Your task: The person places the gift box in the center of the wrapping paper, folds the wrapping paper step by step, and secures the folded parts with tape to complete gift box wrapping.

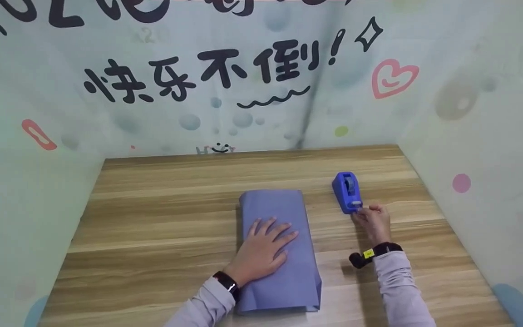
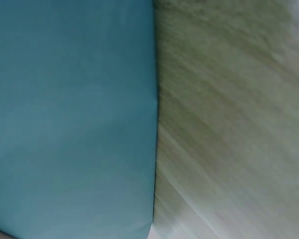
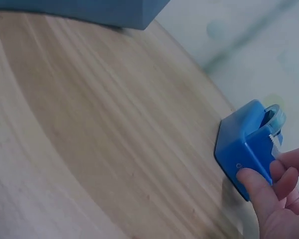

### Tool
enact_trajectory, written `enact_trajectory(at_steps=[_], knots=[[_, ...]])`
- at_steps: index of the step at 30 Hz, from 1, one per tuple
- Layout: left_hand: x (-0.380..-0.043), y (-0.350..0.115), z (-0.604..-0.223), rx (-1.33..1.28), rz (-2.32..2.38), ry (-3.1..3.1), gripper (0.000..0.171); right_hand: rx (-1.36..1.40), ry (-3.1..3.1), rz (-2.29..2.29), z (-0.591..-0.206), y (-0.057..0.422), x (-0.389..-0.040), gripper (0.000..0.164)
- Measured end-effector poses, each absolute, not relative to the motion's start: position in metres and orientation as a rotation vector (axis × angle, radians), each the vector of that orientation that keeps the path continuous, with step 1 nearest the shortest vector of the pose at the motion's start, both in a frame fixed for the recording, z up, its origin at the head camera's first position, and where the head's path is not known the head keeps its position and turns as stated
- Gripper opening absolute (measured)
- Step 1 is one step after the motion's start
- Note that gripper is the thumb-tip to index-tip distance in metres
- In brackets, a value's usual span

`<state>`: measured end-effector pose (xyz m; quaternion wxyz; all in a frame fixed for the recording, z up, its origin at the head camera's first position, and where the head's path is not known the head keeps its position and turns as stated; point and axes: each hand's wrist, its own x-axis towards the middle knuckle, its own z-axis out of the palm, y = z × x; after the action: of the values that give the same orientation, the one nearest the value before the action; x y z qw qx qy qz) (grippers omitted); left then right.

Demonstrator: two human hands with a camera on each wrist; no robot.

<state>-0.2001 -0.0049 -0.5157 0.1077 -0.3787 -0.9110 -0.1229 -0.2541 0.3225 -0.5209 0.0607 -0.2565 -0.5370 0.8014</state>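
Observation:
A long box-like parcel in blue-violet paper lies lengthwise on the wooden table. My left hand rests flat on top of it, fingers spread. The left wrist view shows only the smooth paper and its straight edge. To the right stands a blue tape dispenser with a roll of clear tape in it. My right hand is at its front end, thumb and fingers curled, pinching at the tape by the toothed cutter. The bit of tape between the fingertips is mostly hidden.
The wood-grain table is bounded by a printed backdrop at the back and on both sides. Table surface shows between the parcel and the dispenser. A small black camera juts from the right wrist.

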Motion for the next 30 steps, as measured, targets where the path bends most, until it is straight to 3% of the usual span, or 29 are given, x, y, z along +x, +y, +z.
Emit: enact_trajectory(at_steps=[12, 20, 24, 30], knots=[[-0.199, -0.006, -0.515, -1.123, -0.376, -2.688, 0.044, -0.832, -1.875, 2.129, -0.536, 0.313, -0.263, 0.03], [-0.2, -0.005, -0.515, -1.138, -0.363, -2.696, 0.044, -0.807, -1.954, 2.136, -0.527, 0.307, -0.245, 0.028], [-0.201, -0.005, -0.514, -1.136, -0.342, -2.703, 0.044, -0.416, -2.115, 2.144, -0.514, 0.289, -0.234, 0.026], [-0.2, -0.005, -0.516, -1.135, -0.322, -2.722, 0.045, 0.614, -2.409, 2.303, -0.491, 0.258, -0.225, 0.027]])
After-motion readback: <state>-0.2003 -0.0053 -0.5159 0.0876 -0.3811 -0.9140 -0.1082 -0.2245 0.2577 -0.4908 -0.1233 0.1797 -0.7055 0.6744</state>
